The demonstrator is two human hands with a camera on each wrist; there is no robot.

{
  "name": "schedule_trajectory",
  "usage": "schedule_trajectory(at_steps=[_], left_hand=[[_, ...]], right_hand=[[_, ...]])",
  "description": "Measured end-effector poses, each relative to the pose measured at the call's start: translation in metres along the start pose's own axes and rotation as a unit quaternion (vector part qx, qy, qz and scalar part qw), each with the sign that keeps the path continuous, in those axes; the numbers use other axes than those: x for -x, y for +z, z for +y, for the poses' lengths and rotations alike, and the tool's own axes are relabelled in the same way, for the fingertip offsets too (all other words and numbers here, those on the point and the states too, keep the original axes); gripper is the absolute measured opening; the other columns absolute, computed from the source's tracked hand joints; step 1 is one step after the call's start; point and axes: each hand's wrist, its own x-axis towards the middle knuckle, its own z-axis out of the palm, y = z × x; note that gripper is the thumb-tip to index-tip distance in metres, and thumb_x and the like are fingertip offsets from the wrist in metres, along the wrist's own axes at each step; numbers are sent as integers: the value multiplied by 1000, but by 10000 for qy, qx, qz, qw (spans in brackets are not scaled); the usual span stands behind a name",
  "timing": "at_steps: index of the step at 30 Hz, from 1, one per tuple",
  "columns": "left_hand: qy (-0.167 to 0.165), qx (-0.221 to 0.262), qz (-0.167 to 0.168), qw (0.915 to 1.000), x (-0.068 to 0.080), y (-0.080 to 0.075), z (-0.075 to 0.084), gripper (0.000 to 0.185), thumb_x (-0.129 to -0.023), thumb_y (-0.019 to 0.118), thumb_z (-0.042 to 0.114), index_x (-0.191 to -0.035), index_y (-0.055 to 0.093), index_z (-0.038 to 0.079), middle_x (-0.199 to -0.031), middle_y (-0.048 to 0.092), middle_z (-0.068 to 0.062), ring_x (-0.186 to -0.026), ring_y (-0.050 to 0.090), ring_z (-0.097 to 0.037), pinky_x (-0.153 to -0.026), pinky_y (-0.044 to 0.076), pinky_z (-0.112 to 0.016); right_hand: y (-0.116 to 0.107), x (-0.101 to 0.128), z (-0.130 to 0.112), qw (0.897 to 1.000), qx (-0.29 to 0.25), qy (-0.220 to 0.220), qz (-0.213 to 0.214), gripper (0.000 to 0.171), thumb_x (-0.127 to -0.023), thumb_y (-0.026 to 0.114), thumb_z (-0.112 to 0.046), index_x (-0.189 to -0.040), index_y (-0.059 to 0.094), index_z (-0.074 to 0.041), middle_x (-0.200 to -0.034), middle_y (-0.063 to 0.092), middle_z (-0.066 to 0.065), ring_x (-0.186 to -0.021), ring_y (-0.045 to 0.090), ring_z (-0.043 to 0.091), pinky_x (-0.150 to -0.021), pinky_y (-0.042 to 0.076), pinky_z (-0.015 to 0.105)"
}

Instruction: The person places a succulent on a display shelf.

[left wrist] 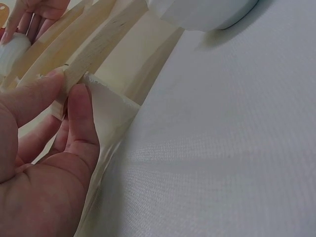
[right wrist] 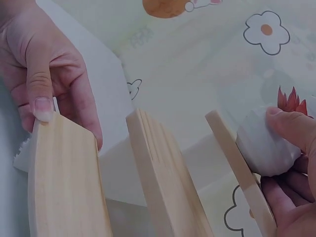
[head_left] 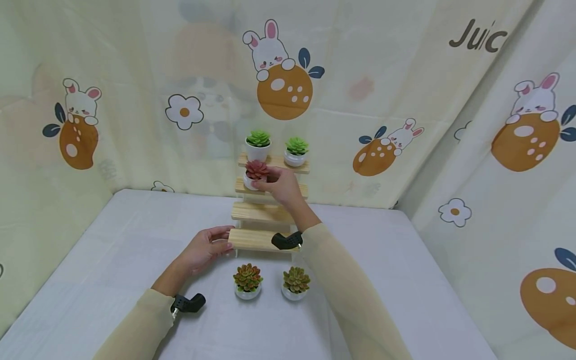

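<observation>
A wooden stepped stand (head_left: 258,212) sits at the back of the white table. My left hand (head_left: 223,239) grips the left end of its lowest step (right wrist: 64,182), thumb on top. My right hand (head_left: 266,181) holds a red succulent in a white pot (head_left: 255,171) on the second step from the top; in the right wrist view the fingers (right wrist: 291,128) curl round the pot (right wrist: 264,145). Two green succulents (head_left: 258,142) (head_left: 296,150) stand on the top step.
Two orange-green succulents in white pots (head_left: 247,281) (head_left: 295,282) stand on the table (head_left: 112,240) just in front of the stand. Bunny-print curtains (head_left: 405,100) close in the back and both sides. The two middle-lower steps carry nothing.
</observation>
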Motion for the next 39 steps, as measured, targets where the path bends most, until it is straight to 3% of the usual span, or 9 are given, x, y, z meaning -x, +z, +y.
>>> schedule_trajectory(at_steps=[6,10,16,25,30,39], left_hand=[[-38,-13,24,10000,0,0,1,60,-98,62,-5,-153,38,-8,-137,54,-25,-102,67,-11,-89,61,-24],[-61,-4,47,10000,1,1,1,60,-98,62,-4,-153,39,-7,-138,54,-25,-103,66,-12,-90,61,-25],[-65,15,72,10000,1,1,1,60,-97,63,-4,-153,39,-7,-138,54,-25,-104,66,-12,-91,61,-25],[-105,43,87,9999,1,1,1,61,-97,63,-4,-153,39,-7,-138,54,-24,-103,67,-12,-90,61,-25],[-100,54,106,9999,0,0,0,61,-97,63,-4,-153,38,-7,-138,54,-24,-102,67,-11,-89,61,-24],[-65,55,86,9999,0,1,2,61,-96,63,-6,-152,39,-9,-135,57,-22,-100,67,-10,-87,61,-23]], right_hand=[[-4,6,-2,9999,97,-104,-46,41,-85,86,-20,-122,75,-9,-118,76,10,-103,69,16,-78,57,21],[-7,12,-1,9998,37,-203,1,43,-86,84,-19,-126,73,-9,-124,74,10,-114,70,20,-90,60,26],[-15,23,8,9988,-88,-97,476,48,-86,84,-18,-130,70,-6,-133,69,14,-124,66,26,-104,57,34],[-27,44,25,9932,-723,-344,845,42,-87,83,-14,-125,71,-1,-129,70,18,-126,64,35,-98,58,25],[-31,60,28,9919,-890,-473,779,43,-88,81,-11,-126,69,3,-132,66,25,-125,64,39,-94,59,22],[-39,95,36,9926,-1048,-305,535,44,-90,79,-11,-130,66,3,-135,66,20,-129,62,36,-94,60,25]])
